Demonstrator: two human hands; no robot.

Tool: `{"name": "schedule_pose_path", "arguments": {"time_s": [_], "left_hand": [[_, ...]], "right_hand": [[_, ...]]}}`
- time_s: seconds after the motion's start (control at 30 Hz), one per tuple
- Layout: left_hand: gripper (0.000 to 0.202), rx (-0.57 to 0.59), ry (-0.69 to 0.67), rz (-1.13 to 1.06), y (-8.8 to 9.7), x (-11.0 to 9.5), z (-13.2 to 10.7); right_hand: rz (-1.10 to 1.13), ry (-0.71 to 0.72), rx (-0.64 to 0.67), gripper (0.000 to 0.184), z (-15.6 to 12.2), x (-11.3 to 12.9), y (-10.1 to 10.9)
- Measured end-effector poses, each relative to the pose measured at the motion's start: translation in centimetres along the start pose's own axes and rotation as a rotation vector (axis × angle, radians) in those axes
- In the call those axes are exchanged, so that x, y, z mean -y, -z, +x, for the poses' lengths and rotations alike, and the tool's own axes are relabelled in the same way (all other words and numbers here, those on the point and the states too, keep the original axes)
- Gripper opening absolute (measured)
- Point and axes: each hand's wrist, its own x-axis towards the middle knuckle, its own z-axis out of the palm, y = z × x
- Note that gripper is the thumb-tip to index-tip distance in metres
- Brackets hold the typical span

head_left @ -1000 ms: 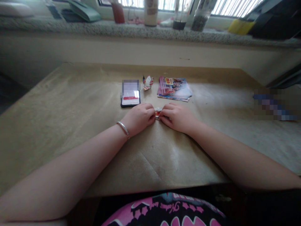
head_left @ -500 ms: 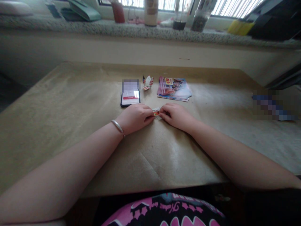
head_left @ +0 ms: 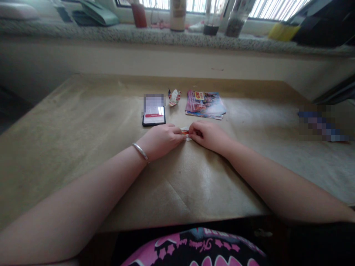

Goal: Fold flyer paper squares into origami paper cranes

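Note:
A small white-and-orange piece of paper (head_left: 184,130) lies on the table between my two hands, mostly covered by fingers. My left hand (head_left: 163,141), with a silver bangle (head_left: 140,150) at its wrist, has its fingers pressed together on the paper's left side. From the right, the thumb and fingers of my right hand (head_left: 209,136) pinch the same paper. Just beyond my left hand lies a phone (head_left: 154,117) with a lit screen. Farther off is a crumpled red-and-white wrapper (head_left: 174,97), and beside it a stack of colourful printed cards (head_left: 205,103).
A pale brown cover spreads over the table (head_left: 133,192). At the right edge lies a blurred blue packet (head_left: 318,125). On the granite windowsill (head_left: 155,35) behind stand a red container (head_left: 138,14), several other jars and a yellow item (head_left: 284,32).
My left hand has shifted slightly right, its fingers reaching farther over the paper. My right fingers have moved slightly, and less of the paper shows. The phone, wrapper and cards have stayed put.

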Motion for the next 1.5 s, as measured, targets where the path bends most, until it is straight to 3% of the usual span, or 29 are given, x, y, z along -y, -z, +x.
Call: {"name": "schedule_pose_path", "arguments": {"time_s": [0.1, 0.3, 0.9, 1.17, 1.5], "left_hand": [[0.026, -0.01, 0.006, 0.016, -0.2, 0.0, -0.1], [0.024, 0.017, 0.029, -0.018, -0.1, 0.0, 0.1], [0.02, -0.008, 0.03, -0.024, -0.3, 0.3, 0.2], [0.022, 0.045, -0.027, -0.037, 0.0, 0.8, 0.0], [0.022, 0.043, 0.031, -0.028, 0.2, 0.2, 0.1]], "right_hand": [[0.005, 0.077, 0.006, 0.008, -0.3, -0.2, 0.2], [-0.042, 0.101, 0.0, 0.014, -0.4, 0.0, 0.2], [-0.137, -0.055, 0.03, 0.012, -0.1, 1.6, 0.4], [-0.156, -0.079, 0.025, 0.012, -0.1, 1.6, 0.1], [-0.119, -0.059, 0.012, 0.012, -0.2, 1.4, 0.0]]}}
